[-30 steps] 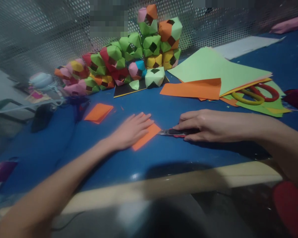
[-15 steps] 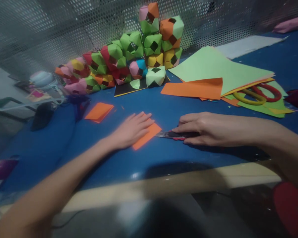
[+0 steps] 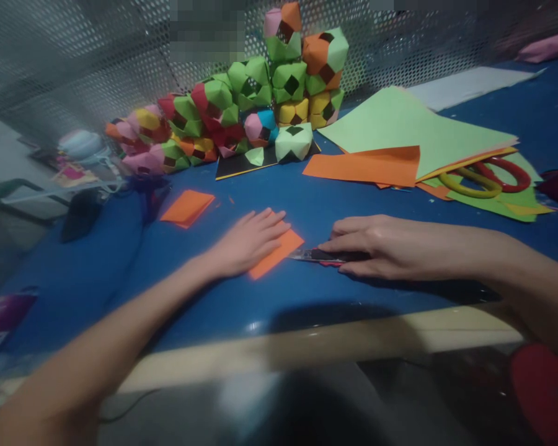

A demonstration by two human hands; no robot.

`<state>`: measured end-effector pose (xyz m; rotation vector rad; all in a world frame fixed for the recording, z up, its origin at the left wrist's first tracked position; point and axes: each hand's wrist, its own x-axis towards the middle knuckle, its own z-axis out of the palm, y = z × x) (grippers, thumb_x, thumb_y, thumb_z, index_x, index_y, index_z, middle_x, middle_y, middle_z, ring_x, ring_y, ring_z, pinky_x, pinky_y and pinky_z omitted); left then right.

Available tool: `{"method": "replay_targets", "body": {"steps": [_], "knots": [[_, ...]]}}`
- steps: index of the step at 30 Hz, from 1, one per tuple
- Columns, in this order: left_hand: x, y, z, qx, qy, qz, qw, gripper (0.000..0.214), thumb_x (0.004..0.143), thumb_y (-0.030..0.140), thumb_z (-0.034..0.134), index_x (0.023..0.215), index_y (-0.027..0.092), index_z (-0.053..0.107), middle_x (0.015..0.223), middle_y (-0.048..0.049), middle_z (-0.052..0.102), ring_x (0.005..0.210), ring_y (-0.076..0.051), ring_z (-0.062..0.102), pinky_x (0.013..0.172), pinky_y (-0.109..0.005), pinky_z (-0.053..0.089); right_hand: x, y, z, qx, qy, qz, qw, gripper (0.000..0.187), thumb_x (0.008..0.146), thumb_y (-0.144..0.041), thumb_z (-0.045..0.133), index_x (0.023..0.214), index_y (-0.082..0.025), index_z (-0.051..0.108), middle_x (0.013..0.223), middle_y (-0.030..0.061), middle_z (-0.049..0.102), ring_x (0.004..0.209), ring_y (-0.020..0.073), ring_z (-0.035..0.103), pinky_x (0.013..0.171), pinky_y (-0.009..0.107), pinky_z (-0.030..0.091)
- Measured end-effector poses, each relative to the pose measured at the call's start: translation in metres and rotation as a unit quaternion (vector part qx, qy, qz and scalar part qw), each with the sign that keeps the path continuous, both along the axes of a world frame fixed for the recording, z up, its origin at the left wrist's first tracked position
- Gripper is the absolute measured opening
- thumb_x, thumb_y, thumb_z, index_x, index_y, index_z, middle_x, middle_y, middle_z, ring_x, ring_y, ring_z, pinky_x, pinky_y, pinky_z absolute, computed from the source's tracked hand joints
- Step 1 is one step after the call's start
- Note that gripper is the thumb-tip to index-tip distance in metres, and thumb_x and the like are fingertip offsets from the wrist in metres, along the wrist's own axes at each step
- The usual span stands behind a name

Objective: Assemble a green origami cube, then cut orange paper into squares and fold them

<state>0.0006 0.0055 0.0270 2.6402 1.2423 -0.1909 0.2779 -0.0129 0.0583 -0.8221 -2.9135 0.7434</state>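
Observation:
My left hand (image 3: pixel 248 243) lies flat with fingers stretched out, pressing a folded orange paper (image 3: pixel 288 243) against the blue tabletop (image 3: pixel 204 322). Part of that paper is hidden under the fingers. From the right, my right hand (image 3: pixel 372 244) grips a utility knife (image 3: pixel 330 256) with a black and red handle. Its metal blade lies low and points left, with the tip at the paper's right edge. Whether the tip is inside the fold I cannot tell. Another folded orange paper (image 3: pixel 187 208) rests to the left, beyond my left hand.
Several colourful folded-paper balls (image 3: pixel 251 83) are stacked against a perforated metal screen (image 3: pixel 385 56). Light green sheets (image 3: pixel 409 124), an orange strip (image 3: pixel 363 166) and scissors (image 3: pixel 469 183) with yellow and red handles lie at the back right. The pale table edge (image 3: pixel 242 356) runs in front.
My right hand has shifted slightly left with the utility knife, bringing the blade a little further over the paper's edge. My left hand stays on the paper.

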Motion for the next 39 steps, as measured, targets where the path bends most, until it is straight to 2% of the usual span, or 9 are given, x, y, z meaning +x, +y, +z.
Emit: {"method": "replay_targets", "body": {"steps": [6, 11, 19, 26, 39], "knots": [[0.0, -0.001, 0.0, 0.005, -0.004, -0.001, 1.0, 0.06, 0.102, 0.052, 0.012, 0.151, 0.027, 0.036, 0.163, -0.0003, 0.022, 0.153, -0.021, 0.014, 0.123, -0.044, 0.012, -0.004, -0.003, -0.001, -0.014, 0.009, 0.001, 1.0, 0.043, 0.097, -0.031, 0.044, 0.136, -0.019, 0.06, 0.105, 0.0121, 0.061, 0.089, 0.0208, 0.06, 0.077, 0.031, 0.047], [-0.001, 0.001, -0.003, 0.01, -0.009, -0.006, 1.0, 0.059, 0.102, 0.053, 0.014, 0.151, 0.028, 0.036, 0.163, -0.0009, 0.022, 0.153, -0.021, 0.014, 0.123, -0.045, 0.012, -0.005, -0.004, -0.004, -0.014, 0.034, 0.002, 0.999, 0.043, 0.097, -0.033, 0.044, 0.133, -0.019, 0.062, 0.103, 0.0121, 0.062, 0.088, 0.021, 0.061, 0.077, 0.032, 0.047], [0.0, 0.0, -0.002, 0.008, 0.0, -0.003, 1.0, 0.059, 0.102, 0.053, 0.013, 0.15, 0.028, 0.037, 0.164, -0.001, 0.022, 0.152, -0.021, 0.015, 0.123, -0.044, 0.012, -0.007, -0.007, -0.005, 0.002, 0.021, 0.016, 1.0, 0.045, 0.099, -0.034, 0.041, 0.137, -0.019, 0.058, 0.108, 0.0138, 0.062, 0.093, 0.0219, 0.061, 0.08, 0.033, 0.047], [-0.001, 0.0, -0.004, 0.005, -0.005, -0.004, 1.0, 0.058, 0.102, 0.052, 0.014, 0.151, 0.029, 0.034, 0.164, 0.0001, 0.021, 0.153, -0.021, 0.014, 0.123, -0.044, 0.011, -0.011, -0.009, -0.004, -0.01, 0.031, 0.016, 0.999, 0.045, 0.099, -0.035, 0.039, 0.136, -0.019, 0.06, 0.105, 0.0137, 0.063, 0.088, 0.0215, 0.061, 0.078, 0.033, 0.048], [0.002, -0.001, 0.0, -0.003, -0.009, 0.0, 1.0, 0.057, 0.103, 0.05, 0.015, 0.151, 0.028, 0.034, 0.164, 0.0001, 0.021, 0.153, -0.021, 0.013, 0.123, -0.044, 0.011, -0.019, -0.012, -0.008, 0.009, 0.019, 0.042, 0.999, 0.044, 0.1, -0.034, 0.038, 0.137, -0.019, 0.058, 0.106, 0.0136, 0.062, 0.096, 0.0242, 0.057, 0.082, 0.036, 0.047]]}}
